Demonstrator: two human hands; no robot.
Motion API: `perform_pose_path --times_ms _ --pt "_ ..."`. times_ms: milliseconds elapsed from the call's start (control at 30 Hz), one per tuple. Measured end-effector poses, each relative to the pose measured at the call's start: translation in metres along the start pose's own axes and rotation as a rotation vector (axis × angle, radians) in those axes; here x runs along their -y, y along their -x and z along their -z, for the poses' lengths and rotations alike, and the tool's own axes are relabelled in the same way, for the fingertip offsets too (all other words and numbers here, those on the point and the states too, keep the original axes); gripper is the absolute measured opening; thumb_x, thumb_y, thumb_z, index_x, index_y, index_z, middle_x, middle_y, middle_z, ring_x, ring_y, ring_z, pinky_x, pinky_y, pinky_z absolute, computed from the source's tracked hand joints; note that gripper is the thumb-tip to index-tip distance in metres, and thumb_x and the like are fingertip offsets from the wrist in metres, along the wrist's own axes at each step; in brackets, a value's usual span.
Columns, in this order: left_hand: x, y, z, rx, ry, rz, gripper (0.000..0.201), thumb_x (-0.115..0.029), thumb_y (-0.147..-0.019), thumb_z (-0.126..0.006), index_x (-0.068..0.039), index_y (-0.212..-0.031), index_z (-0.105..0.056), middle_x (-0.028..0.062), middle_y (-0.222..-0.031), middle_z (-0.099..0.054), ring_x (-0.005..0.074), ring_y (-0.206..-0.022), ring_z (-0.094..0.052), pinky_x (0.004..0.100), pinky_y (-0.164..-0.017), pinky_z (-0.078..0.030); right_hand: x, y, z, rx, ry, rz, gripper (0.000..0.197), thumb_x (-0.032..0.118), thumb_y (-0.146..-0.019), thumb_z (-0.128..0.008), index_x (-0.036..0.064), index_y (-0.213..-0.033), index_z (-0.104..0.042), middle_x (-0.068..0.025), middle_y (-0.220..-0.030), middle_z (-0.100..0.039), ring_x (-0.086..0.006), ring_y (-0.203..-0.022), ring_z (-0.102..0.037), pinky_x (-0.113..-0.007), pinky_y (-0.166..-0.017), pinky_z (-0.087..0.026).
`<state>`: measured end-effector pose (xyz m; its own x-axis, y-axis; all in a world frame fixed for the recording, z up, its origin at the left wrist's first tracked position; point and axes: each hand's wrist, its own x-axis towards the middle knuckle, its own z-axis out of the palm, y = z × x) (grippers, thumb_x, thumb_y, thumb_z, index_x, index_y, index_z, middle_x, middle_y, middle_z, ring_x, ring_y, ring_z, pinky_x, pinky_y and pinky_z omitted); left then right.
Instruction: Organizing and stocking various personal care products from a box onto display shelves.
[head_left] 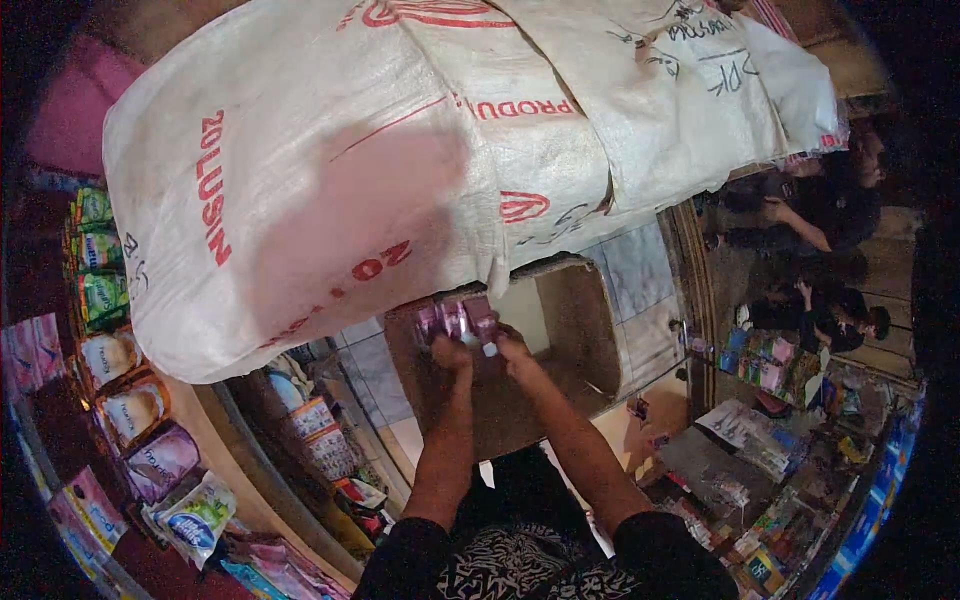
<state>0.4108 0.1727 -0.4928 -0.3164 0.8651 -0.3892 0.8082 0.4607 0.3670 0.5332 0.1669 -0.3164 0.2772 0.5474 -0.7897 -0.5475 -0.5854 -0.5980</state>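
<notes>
Both my arms reach forward over an open cardboard box standing on the tiled floor. At the box's left side, several small purple-pink packs stand close together in a row. My left hand is closed around the lower part of the row, its fingers partly hidden. Closed at the right end of the row, my right hand grips the rightmost purple pack. A small white spot shows at the bottom of that pack, perhaps a cap. The inside of the box is in shadow.
Large white woven sacks with red print lie just beyond the box. Shelves with coloured packets line the left. Lower right, a counter holds many goods. Two people in dark clothes are at the right.
</notes>
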Motion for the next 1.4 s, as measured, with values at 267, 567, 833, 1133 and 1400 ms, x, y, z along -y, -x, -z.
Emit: perform_pose_path --times_ms 267,567,833,1133,1400 --pt "-0.021 -0.001 0.048 -0.044 -0.096 -0.099 0.016 -0.019 -0.084 -0.051 -0.007 -0.075 -0.058 0.0126 -0.067 -0.06 0.032 -0.063 -0.061 0.0457 -0.054 -0.048 -0.053 -0.07 0.042 0.054 -0.374 0.037 0.035 0.011 -0.081 -0.061 0.002 -0.113 -0.049 -0.0093 -0.089 -0.062 -0.0212 -0.078 -0.06 -0.032 -0.066 -0.051" --pt "-0.061 0.02 0.104 0.038 0.282 -0.079 0.017 -0.009 -0.079 -0.056 -0.002 -0.093 -0.058 0.0173 -0.085 -0.063 0.0343 -0.078 -0.06 0.0444 -0.072 -0.048 -0.086 -0.107 0.022 -0.057 0.073 0.594 0.02 0.016 -0.081 -0.061 0.0047 -0.097 -0.057 -0.007 -0.089 -0.061 -0.0187 -0.084 -0.059 -0.033 -0.075 -0.05" --pt "-0.043 0.011 0.072 -0.219 0.383 -0.281 0.03 -0.01 -0.079 -0.058 -0.001 -0.107 -0.052 0.0175 -0.1 -0.058 0.0305 -0.09 -0.057 0.0415 -0.079 -0.045 -0.067 -0.119 0.013 -0.146 0.455 0.67 0.02 0.014 -0.086 -0.051 0.0014 -0.1 -0.059 -0.0062 -0.09 -0.062 -0.0156 -0.079 -0.058 -0.03 -0.07 -0.048" --pt "-0.015 0.007 0.041 -0.233 0.259 -0.422 0.048 -0.013 -0.079 -0.06 -0.001 -0.122 -0.044 0.0172 -0.117 -0.053 0.0256 -0.102 -0.052 0.0381 -0.086 -0.041 -0.047 -0.075 0.004 -0.227 0.755 0.571 0.034 0.017 -0.089 -0.039 0.0052 -0.119 -0.05 -0.0181 -0.106 -0.055 -0.0311 -0.102 -0.052 -0.04 -0.087 -0.043" --pt "-0.044 0.045 0.119 0.327 0.357 -0.266 0.045 -0.021 -0.081 -0.058 -0.002 -0.12 -0.047 0.0213 -0.107 -0.057 0.0344 -0.096 -0.056 0.0422 -0.081 -0.044 -0.069 -0.078 0.019 -0.041 1.194 0.458 0.033 0.017 -0.082 -0.047 0.0051 -0.112 -0.055 -0.0194 -0.101 -0.059 -0.0351 -0.097 -0.055 -0.043 -0.084 -0.044"
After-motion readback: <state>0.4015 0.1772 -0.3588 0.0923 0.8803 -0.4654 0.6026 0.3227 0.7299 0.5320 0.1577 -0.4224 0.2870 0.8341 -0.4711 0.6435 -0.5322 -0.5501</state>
